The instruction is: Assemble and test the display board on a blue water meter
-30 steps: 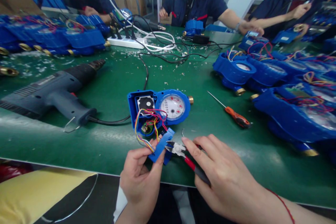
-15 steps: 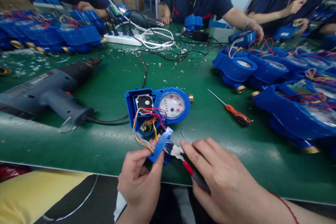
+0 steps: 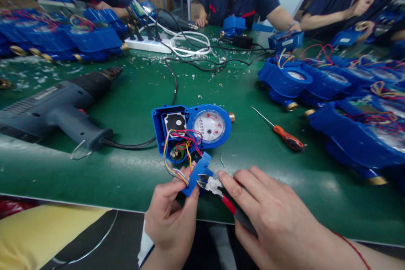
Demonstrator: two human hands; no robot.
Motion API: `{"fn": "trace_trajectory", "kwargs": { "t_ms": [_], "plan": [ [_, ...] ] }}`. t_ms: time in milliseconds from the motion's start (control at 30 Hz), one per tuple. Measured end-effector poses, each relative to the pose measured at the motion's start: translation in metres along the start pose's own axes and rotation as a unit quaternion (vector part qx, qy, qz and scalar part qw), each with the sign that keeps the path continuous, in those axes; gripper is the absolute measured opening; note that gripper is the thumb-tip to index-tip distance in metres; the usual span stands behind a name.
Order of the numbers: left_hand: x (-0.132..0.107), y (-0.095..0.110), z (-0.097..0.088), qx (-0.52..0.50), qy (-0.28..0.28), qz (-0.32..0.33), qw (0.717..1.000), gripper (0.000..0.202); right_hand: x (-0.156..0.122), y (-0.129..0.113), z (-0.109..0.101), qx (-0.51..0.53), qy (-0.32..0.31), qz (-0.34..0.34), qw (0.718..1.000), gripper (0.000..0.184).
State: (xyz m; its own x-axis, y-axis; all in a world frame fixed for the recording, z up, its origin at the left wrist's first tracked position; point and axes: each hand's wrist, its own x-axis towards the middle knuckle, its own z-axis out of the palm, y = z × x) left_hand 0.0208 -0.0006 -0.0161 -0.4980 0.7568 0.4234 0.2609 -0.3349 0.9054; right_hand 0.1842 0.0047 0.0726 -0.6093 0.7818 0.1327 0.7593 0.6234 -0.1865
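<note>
Pinched between the thumb and fingers of my left hand (image 3: 174,215) is a small blue plastic part (image 3: 198,174), tilted at the table's front edge. My right hand (image 3: 268,211) is closed around diagonal cutters (image 3: 229,204) with red and black handles. Their jaws lie against the right side of the blue part; whether they touch it I cannot tell. Just beyond stands a blue water meter (image 3: 190,135) with a round white dial (image 3: 209,125) and its side box uncovered. Coloured wires (image 3: 167,160) run from that box to the blue part.
A grey heat gun (image 3: 63,105) lies at left, its cord passing behind the meter. An orange screwdriver (image 3: 287,137) rests at right, near several blue meters (image 3: 287,76). A white power strip (image 3: 148,45) and cables lie farther back. Several co-workers sit across the table.
The view has shifted slightly. The blue part has turned a little in my left hand, with the cutters still beside it. Across the table, a co-worker's hand has moved a blue meter slightly left.
</note>
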Motion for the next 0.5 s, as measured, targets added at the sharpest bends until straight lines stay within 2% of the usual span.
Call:
{"fn": "trace_trajectory", "kwargs": {
  "t_ms": [167, 500],
  "plan": [
    [-0.0014, -0.0026, -0.0001, 0.007, 0.015, 0.030, 0.999, 0.025, 0.0028, 0.0009, -0.0030, -0.003, 0.003, -0.008, 1.000, 0.053],
    [-0.0001, -0.0024, -0.0014, -0.014, 0.009, 0.030, 0.999, 0.028, 0.0020, 0.0002, -0.0003, 0.029, -0.005, 0.011, 0.999, 0.049]
  ]
}}
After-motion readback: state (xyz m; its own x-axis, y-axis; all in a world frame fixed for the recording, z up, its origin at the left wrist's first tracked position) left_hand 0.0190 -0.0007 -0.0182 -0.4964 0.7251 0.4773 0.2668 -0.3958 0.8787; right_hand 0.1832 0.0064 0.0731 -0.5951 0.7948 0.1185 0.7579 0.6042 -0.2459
